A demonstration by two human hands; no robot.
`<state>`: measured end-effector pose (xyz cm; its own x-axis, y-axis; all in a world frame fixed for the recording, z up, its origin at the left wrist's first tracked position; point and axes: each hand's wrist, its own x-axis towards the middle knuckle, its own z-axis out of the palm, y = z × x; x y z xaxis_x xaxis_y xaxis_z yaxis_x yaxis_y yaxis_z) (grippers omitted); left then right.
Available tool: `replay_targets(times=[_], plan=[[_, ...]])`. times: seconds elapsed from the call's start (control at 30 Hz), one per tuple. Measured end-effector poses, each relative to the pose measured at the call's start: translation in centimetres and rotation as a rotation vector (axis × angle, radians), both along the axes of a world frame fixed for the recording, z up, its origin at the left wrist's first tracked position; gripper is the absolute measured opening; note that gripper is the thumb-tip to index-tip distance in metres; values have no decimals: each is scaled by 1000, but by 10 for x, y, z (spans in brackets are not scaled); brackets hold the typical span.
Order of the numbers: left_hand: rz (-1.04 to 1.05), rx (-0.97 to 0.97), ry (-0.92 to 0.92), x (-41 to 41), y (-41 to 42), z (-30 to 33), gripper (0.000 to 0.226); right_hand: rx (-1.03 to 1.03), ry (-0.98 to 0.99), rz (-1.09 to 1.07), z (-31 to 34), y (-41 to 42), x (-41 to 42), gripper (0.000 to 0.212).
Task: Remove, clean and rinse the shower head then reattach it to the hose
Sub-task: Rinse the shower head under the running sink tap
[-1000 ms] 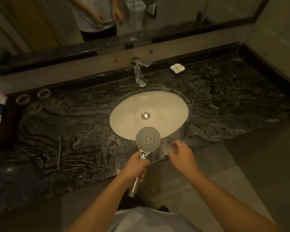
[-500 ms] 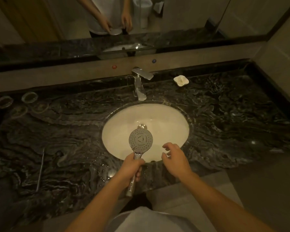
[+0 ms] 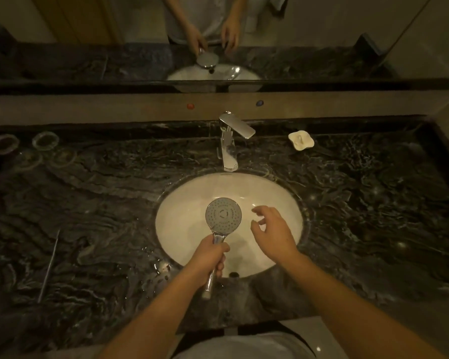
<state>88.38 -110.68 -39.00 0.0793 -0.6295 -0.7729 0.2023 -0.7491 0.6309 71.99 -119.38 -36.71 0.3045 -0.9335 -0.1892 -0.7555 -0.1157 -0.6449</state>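
Observation:
My left hand (image 3: 209, 257) grips the chrome handle of the shower head (image 3: 223, 215), whose round grey spray face points up at me over the white oval sink basin (image 3: 278, 195). No hose is attached to the handle's lower end. My right hand (image 3: 272, 231) hovers over the basin just right of the spray face, fingers loosely curled and holding nothing, apart from the head. The chrome faucet (image 3: 230, 141) stands behind the basin with no water running.
The basin sits in a dark marble counter (image 3: 373, 203). A thin metal rod (image 3: 48, 265) lies on the left, a white soap dish (image 3: 300, 140) at the back right, and several glass coasters (image 3: 46, 140) at the back left. A mirror runs along the back wall.
I have moved closer to the counter. Both hands and the shower head moved forward from the counter's front edge to over the basin. My right hand stayed empty.

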Motion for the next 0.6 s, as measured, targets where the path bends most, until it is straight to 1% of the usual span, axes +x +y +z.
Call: replay_targets(times=[0.1,0.2,0.27,0.4,0.5,0.6], plan=[[48,16,-10,-5,-17,1,10,-119,-73,97,15,-47,13,31],[109,32,-21,-10,-33,-4,11,-332,-116,223,33,-101,33,27],[144,48,-30,-16,-40,-7,11,-473,-101,294,41,-134,48,29],[214,74,-39,-27,-52,-12,10,-585,62,509,45,-192,75,45],[269,80,-40,-36,-62,-15,10,-649,177,679,37,-220,91,52],[323,74,-30,-43,-73,-15,9,-689,258,748,27,-236,97,55]])
